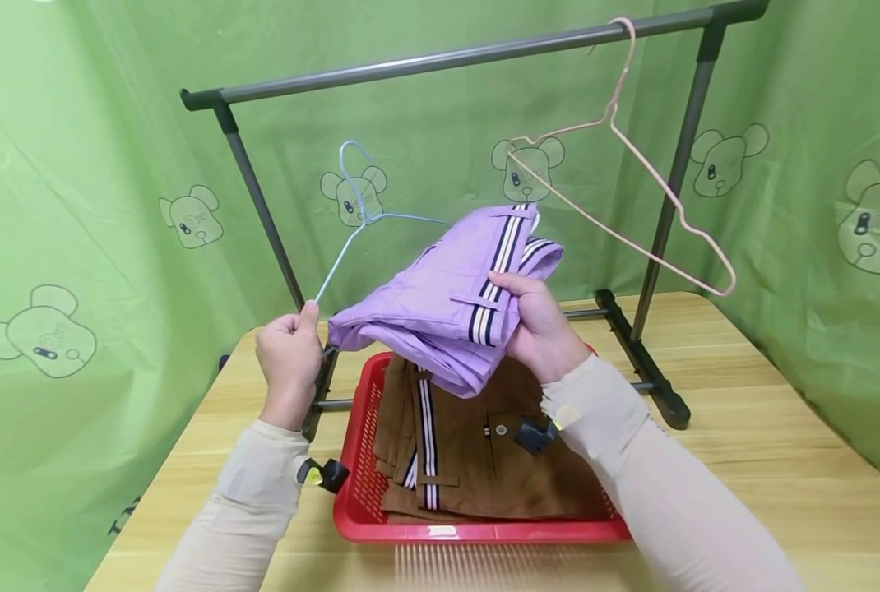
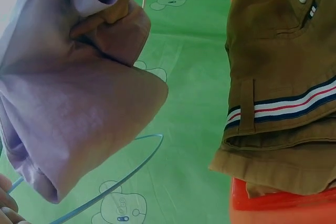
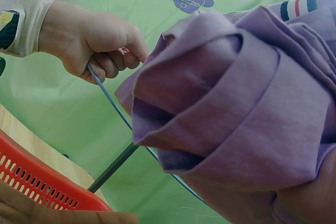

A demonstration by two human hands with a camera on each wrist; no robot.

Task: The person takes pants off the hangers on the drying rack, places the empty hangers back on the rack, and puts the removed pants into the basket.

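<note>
In the head view, my left hand grips one end of a light blue wire hanger, its hook pointing up. My right hand holds folded purple trousers by the waistband, which has navy and white stripes; the thumb lies on top. The trousers cover much of the hanger. In the right wrist view, the hanger's lower bar runs beside and behind the purple cloth; whether it passes through the fold I cannot tell. Folded brown trousers lie below in a red basket.
A grey metal rack stands behind on the wooden table, its feet beyond and beside the basket. A pink hanger hangs from the bar at the right. Green curtains with mouse-head prints surround the table.
</note>
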